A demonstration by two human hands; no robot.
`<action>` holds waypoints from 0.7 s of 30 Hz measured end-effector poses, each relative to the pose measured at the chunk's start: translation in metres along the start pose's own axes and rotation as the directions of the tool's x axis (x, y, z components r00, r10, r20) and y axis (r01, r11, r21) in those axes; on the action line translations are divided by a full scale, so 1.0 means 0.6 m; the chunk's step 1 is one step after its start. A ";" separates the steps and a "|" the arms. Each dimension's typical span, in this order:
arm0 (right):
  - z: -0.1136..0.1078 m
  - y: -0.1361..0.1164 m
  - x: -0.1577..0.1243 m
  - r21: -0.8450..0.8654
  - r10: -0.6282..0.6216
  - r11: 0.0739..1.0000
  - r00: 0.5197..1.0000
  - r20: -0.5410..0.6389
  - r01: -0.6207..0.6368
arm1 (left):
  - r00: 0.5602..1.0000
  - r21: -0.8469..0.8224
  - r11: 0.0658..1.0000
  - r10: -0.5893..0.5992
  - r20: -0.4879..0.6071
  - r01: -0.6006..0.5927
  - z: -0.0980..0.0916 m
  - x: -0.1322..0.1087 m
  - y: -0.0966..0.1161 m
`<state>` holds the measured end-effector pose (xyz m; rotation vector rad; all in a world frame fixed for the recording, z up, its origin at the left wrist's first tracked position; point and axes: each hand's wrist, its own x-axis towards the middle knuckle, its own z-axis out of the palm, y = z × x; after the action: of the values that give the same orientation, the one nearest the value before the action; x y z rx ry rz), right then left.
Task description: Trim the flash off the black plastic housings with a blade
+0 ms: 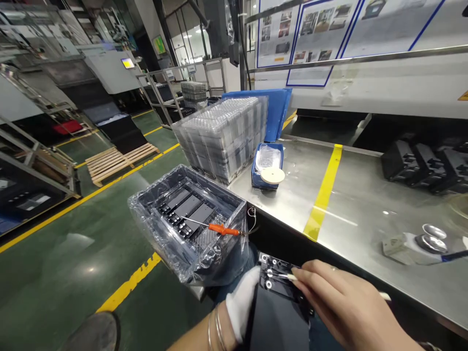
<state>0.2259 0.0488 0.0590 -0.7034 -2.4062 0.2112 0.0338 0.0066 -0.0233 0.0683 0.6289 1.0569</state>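
Observation:
My left hand (239, 303), in a white glove, grips a flat black plastic part (280, 304) from its left side, low in the view. My bare right hand (341, 302) is closed in a pinch on a thin white swab stick (283, 276), whose tip rests on the top end of the black part near its small round holes. The stick's far end pokes out to the right of my hand.
A bag-lined grey bin (190, 224) with black parts and an orange-handled screwdriver (219, 228) stands left. A steel table (358, 204) with a yellow stripe carries a blue box (266, 163), stacked clear trays (223, 134), black parts (424, 163) and a small white device (413, 246).

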 end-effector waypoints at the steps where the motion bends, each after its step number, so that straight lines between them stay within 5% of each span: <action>1: 0.000 -0.001 0.000 -0.008 -0.025 1.000 0.999 -0.026 0.024 | 1.000 0.007 1.000 -0.014 0.002 0.014 0.003 -0.001 0.002; 5: -0.021 -0.006 0.001 0.094 -0.083 0.992 0.994 -0.068 0.089 | 0.997 0.022 0.997 -0.076 -0.018 0.076 0.013 -0.013 0.004; 12: -0.015 -0.009 -0.016 0.135 0.055 0.990 0.995 -0.080 -0.044 | 0.980 -0.003 0.984 -0.176 -0.088 0.177 0.007 -0.017 -0.002; 21: -0.001 -0.018 -0.020 0.130 0.079 0.990 0.988 -0.136 -0.061 | 0.991 -0.017 0.991 -0.130 -0.042 0.129 0.024 -0.028 0.010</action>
<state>0.2294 0.0335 0.0565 -0.7210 -2.2158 0.3277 0.0310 -0.0008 -0.0016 -0.0078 0.6566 0.9391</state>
